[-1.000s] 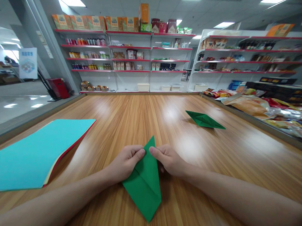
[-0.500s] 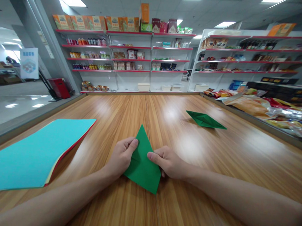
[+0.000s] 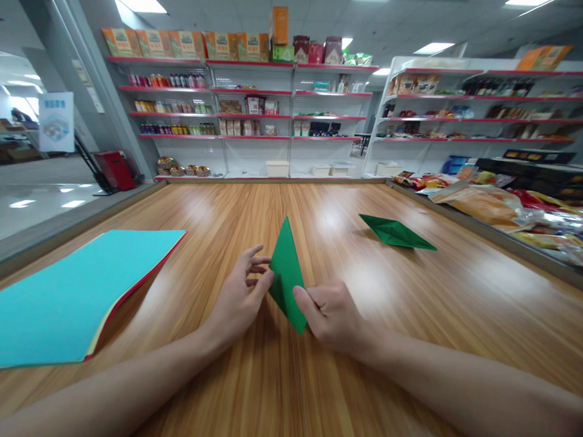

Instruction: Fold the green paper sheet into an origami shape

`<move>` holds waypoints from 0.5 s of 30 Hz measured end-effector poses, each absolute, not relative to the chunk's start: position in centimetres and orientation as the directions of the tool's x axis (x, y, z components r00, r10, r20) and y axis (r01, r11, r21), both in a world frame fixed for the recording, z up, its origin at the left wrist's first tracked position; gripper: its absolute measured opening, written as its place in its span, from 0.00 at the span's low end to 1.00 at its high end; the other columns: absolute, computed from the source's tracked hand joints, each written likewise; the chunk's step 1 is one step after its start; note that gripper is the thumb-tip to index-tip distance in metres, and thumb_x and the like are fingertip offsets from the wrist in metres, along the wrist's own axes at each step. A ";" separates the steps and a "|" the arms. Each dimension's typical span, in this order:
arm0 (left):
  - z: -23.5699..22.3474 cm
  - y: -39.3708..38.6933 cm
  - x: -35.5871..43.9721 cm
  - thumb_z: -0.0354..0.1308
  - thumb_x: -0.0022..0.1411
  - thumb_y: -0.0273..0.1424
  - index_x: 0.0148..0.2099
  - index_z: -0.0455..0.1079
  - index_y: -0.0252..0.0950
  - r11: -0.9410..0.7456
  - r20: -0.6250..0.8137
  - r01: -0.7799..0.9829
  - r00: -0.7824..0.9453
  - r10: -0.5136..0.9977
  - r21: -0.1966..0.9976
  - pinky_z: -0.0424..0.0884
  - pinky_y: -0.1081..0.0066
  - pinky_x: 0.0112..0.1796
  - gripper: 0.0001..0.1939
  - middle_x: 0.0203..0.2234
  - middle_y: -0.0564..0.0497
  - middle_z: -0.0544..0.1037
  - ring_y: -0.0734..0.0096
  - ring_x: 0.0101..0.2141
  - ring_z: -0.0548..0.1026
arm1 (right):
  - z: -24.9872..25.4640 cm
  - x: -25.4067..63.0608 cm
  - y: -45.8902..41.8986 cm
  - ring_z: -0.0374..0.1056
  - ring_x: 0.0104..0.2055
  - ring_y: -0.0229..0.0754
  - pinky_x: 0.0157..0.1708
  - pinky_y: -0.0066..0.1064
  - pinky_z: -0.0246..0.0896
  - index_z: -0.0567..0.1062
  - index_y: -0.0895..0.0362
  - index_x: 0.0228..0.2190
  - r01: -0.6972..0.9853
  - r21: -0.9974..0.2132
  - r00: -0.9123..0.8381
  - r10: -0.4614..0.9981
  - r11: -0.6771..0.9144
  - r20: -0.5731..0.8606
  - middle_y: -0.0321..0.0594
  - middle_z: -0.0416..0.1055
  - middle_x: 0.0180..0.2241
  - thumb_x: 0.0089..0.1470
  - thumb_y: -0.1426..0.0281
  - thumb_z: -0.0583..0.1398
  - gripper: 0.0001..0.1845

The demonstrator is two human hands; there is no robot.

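Observation:
A piece of folded green paper (image 3: 289, 276) is held tilted up above the table, its pointed tip facing away from me. My right hand (image 3: 333, 314) pinches its lower right edge, thumb on the near face and the other fingers curled behind. At the left edge is my left hand (image 3: 242, 294), fingers apart; its thumb is at the paper's edge, and whether it touches I cannot tell. Farther off to the right, a second folded green paper shape (image 3: 398, 233) with pointed ends lies on the wooden table (image 3: 224, 222).
A stack of coloured paper sheets (image 3: 80, 293), light blue on top, lies at the left. Packaged snacks (image 3: 495, 205) and black boxes (image 3: 539, 174) are beyond the right edge. Shelves of goods (image 3: 250, 113) stand behind the table, with a red box-like object (image 3: 114, 170) on the floor at left.
The green paper has been turned from lying broad-side up to standing more on edge, and its tip has risen. My left hand has loosened its pinch and spread its fingers; my right keeps hold.

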State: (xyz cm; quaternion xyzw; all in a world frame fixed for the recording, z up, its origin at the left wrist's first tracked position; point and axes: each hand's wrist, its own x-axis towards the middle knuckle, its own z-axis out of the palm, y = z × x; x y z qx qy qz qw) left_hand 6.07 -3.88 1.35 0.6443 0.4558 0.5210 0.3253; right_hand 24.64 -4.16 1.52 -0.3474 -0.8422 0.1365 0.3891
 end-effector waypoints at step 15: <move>1.6 -5.0 6.5 0.58 0.63 0.32 0.68 0.42 0.42 -0.382 0.362 0.001 0.319 0.876 0.924 0.59 0.56 0.58 0.38 0.60 0.40 0.61 0.57 0.60 0.60 | 1.9 24.1 -4.7 0.62 0.16 0.35 0.20 0.29 0.43 0.70 0.60 0.16 0.560 -0.130 -0.667 0.538 0.818 0.516 0.42 0.70 0.15 0.57 0.69 0.52 0.20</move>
